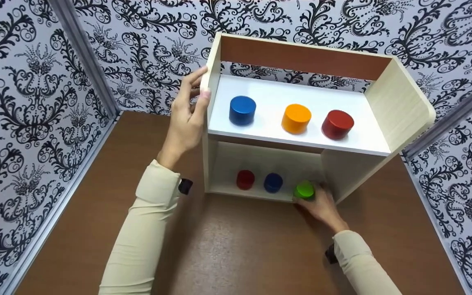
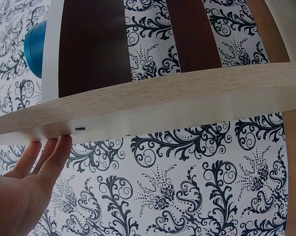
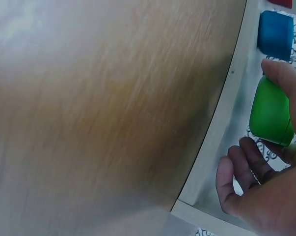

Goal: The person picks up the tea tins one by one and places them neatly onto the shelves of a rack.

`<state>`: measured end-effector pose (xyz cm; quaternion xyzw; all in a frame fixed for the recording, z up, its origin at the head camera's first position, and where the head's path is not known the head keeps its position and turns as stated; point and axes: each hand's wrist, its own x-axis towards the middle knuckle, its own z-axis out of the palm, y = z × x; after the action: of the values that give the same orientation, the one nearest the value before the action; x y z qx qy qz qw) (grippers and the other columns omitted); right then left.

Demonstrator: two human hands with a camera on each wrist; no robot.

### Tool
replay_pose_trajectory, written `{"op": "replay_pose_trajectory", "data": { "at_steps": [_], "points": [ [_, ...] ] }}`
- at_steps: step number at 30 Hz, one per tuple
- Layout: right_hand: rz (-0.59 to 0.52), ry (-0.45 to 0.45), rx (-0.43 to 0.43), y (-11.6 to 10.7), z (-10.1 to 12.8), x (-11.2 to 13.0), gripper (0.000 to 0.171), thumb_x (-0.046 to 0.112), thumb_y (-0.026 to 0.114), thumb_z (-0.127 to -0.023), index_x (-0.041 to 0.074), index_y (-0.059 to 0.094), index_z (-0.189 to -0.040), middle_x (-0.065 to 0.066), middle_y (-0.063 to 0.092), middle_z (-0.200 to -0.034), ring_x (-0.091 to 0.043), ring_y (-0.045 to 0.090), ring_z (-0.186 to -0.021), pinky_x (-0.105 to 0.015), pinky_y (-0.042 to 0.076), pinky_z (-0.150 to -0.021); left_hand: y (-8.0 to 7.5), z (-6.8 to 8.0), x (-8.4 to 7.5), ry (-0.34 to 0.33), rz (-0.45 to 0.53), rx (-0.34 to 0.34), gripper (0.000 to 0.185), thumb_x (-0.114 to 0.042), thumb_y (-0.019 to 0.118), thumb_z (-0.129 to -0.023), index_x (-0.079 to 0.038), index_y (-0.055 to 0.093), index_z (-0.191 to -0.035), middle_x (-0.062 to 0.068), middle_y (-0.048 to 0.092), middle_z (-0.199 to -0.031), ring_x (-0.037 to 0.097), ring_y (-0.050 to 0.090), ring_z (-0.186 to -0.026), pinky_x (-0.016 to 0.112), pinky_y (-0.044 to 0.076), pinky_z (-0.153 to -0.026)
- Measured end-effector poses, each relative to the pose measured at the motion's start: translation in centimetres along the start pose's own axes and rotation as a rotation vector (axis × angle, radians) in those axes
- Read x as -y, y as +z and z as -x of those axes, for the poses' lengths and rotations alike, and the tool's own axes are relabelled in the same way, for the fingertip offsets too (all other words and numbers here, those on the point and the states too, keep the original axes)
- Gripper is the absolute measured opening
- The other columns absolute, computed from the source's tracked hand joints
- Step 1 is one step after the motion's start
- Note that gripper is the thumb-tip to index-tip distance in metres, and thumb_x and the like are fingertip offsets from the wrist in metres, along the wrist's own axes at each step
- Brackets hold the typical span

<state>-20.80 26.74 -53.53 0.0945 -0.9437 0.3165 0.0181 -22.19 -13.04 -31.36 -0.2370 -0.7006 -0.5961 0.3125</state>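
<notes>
**Hands bracing the shelf and gripping the green cylinder**

Hands are working at opposite ends. Going left to right: the left hand (image 1: 187, 116) is resting with straight, relaxed fingers (image 2: 48, 158) against the left side panel of the shelf (image 1: 400, 108), holding nothing. On the lower level are sitting a red cylinder (image 1: 245, 179) and a blue cylinder (image 1: 273, 182). Just right of them, the right hand (image 1: 322, 205) is curling its fingers round the green cylinder (image 1: 304, 190) at the front edge. Doing this well probably means steadying the shelf while keeping the grip low and away from the blue one. It is standing upright, its short axis pointing up.
</notes>
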Motion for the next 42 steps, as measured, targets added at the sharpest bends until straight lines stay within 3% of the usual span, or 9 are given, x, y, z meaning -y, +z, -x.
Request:
{"op": "replay_pose_trajectory", "data": {
  "at_steps": [13, 26, 35, 42],
  "points": [
    [0.024, 0.051, 0.043, 0.0, -0.9, 0.3, 0.070, 0.032, 0.079, -0.089, -0.007, 0.049, -0.138, -0.027, 0.052, -0.128, -0.043, 0.055, -0.116, -0.061, 0.045, -0.101, 0.1, -0.1, 0.0, 0.003, -0.009, 0.007, 0.043, -0.018, 0.048, -0.105, -0.004, 0.046, -0.145, 0.026, 0.056, -0.132, 0.041, 0.058, -0.109, 0.050, 0.059, -0.083],
    [0.093, -0.011, -0.034, 0.9, -1.4, 0.2, 0.062, 0.034, 0.078, -0.088, -0.006, 0.055, -0.130, -0.026, 0.055, -0.119, -0.047, 0.055, -0.110, -0.062, 0.046, -0.095, 0.2, 0.0, -0.1, 0.000, 0.010, 0.006, 0.045, -0.018, 0.048, -0.104, -0.002, 0.045, -0.146, 0.026, 0.056, -0.130, 0.043, 0.059, -0.109, 0.050, 0.060, -0.082],
    [0.118, 0.041, 0.016, 1.1, -1.5, 0.1, 0.072, 0.038, 0.073, -0.092, -0.006, 0.044, -0.142, -0.033, 0.042, -0.138, -0.055, 0.042, -0.125, -0.069, 0.038, -0.101, 0.1, 0.1, 0.0, 0.000, 0.006, 0.006, 0.044, -0.019, 0.048, -0.105, -0.003, 0.045, -0.146, 0.028, 0.055, -0.130, 0.043, 0.059, -0.108, 0.049, 0.060, -0.080],
    [0.127, 0.000, -0.017, 1.3, -1.6, 0.1, 0.072, 0.036, 0.076, -0.089, -0.006, 0.046, -0.140, -0.033, 0.044, -0.132, -0.053, 0.044, -0.122, -0.068, 0.038, -0.100, 0.0, 0.0, 0.0, 0.008, 0.007, 0.009, 0.044, -0.019, 0.048, -0.105, -0.002, 0.044, -0.146, 0.029, 0.055, -0.130, 0.043, 0.060, -0.108, 0.049, 0.061, -0.079]
  ]
}}
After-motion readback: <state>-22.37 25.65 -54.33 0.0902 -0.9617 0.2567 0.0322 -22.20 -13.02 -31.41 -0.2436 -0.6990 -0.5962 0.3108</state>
